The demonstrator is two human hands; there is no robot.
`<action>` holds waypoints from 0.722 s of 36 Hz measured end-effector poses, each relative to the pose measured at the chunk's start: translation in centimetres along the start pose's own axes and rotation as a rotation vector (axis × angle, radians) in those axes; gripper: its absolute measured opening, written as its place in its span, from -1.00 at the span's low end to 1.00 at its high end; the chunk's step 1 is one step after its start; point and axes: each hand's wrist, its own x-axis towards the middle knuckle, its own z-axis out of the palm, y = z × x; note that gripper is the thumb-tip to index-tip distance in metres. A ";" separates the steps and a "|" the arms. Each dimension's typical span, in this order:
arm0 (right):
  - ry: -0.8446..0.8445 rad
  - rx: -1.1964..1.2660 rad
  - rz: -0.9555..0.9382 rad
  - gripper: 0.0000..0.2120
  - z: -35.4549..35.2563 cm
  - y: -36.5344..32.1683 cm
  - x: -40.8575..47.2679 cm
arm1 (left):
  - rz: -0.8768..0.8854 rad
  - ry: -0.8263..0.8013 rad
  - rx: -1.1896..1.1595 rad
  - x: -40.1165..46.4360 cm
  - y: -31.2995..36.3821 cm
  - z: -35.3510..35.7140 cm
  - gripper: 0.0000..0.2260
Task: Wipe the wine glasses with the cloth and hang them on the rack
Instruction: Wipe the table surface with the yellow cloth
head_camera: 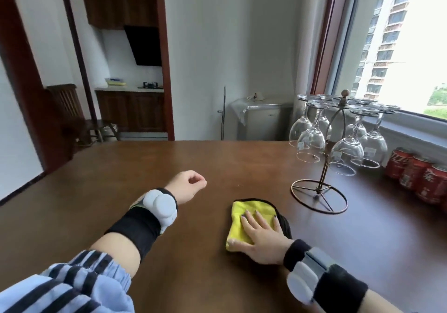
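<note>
Several wine glasses (312,141) hanging bowl-down from the wire rack (323,175) at the far right of the table (121,191), near the window; exact count hard to tell where the bowls overlap. No glass seen standing on the tabletop or held in either hand. Yellow cloth (238,228) folded, lying flat on the wood in front of the rack's ring base, a little apart from it. Right hand (262,233) pressed flat on the cloth, fingers straight and spread, nothing pinched. Left hand (187,185) lifted above the table to the left of the cloth, fingers loosely curled, gripping nothing. Red cans (416,175) lined along the sill side, beyond the rack. Judged from this: hanging apparently finished, wiping likewise, cloth set down; little or nothing left, unless more glasses wait out of view.
</note>
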 end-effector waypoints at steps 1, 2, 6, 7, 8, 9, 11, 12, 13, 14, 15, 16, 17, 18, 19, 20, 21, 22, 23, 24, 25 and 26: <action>-0.019 -0.050 -0.038 -0.22 -0.2 -0.5 0.4 | -0.025 -0.008 0.059 -0.4 -1.1 -0.5 -0.91; -0.029 -0.083 -0.090 -0.43 -0.5 -1.1 1.0 | -0.057 -0.022 0.114 -1.0 -2.2 -1.0 -0.89; 0.009 -0.106 -0.097 -0.53 -0.7 -1.7 3.8 | -0.173 -0.140 0.333 -2.5 -5.5 -2.4 -0.59; 0.033 -0.088 -0.057 -0.50 -0.7 -1.3 4.4 | -0.190 -0.194 0.420 -2.8 -5.8 -2.5 -0.47; 0.050 -0.065 -0.013 -0.47 -0.8 -1.2 5.6 | -0.224 -0.238 0.499 -3.2 -6.7 -2.8 -0.38; 0.059 -0.033 0.044 -0.43 -1.2 -0.8 6.6 | -0.248 -0.277 0.567 -3.5 -7.3 -3.1 -0.31; 0.080 0.011 0.149 -0.40 -2.1 0.4 8.1 | -0.249 -0.316 0.645 -3.8 -8.1 -3.6 -0.24; 0.084 0.020 0.198 -0.39 -2.6 1.1 9.0 | -0.236 -0.309 0.657 -3.9 -8.5 -4.0 -0.24; 0.089 0.038 0.240 -0.39 -3.1 1.8 10.2 | -0.228 -0.308 0.652 -3.6 -9.0 -4.4 -0.27; 0.097 0.042 0.292 -0.38 -3.5 3.0 10.3 | -0.206 -0.301 0.645 -3.6 -8.9 -4.5 -0.32; 0.090 0.050 0.328 -0.39 -3.9 3.7 11.9 | -0.216 -0.290 0.624 -3.0 -9.5 -5.1 -0.38; 0.084 0.049 0.369 -0.39 -4.3 4.7 12.0 | -0.207 -0.273 0.619 -3.0 -9.6 -5.3 -0.44; 0.075 0.053 0.393 -0.39 -4.8 5.2 13.3 | -0.214 -0.257 0.617 -2.4 -10.3 -5.9 -0.48; 0.066 0.059 0.420 -0.39 -5.0 5.9 13.3 | -0.212 -0.241 0.632 -2.4 -10.5 -6.1 -0.51; 0.062 0.058 0.425 -0.38 -5.5 5.8 15.4 | -0.234 -0.227 0.643 -1.5 -11.8 -7.0 -0.53; 0.065 0.058 0.445 -0.37 -5.8 6.3 15.6 | -0.233 -0.219 0.663 -1.5 -12.0 -7.3 -0.53; 0.072 0.053 0.454 -0.36 -6.0 6.3 16.9 | -0.247 -0.216 0.679 -1.1 -12.6 -7.8 -0.54; 0.070 0.052 0.460 -0.34 -6.3 6.1 18.0 | -0.254 -0.211 0.697 -0.6 -13.1 -8.3 -0.55; 0.069 0.047 0.466 -0.33 -6.2 5.7 19.3 | -0.261 -0.215 0.722 -0.2 -13.6 -8.7 -0.56; 0.087 0.048 0.478 -0.31 -6.6 5.6 19.5 | -0.252 -0.213 0.752 0.1 -13.3 -8.9 -0.56; 0.088 0.053 0.488 -0.29 -6.6 5.0 20.7 | -0.263 -0.228 0.775 0.7 -13.5 -9.3 -0.56; 0.088 0.052 0.493 -0.28 -6.9 4.5 21.6 | -0.274 -0.249 0.796 1.4 -13.6 -9.6 -0.55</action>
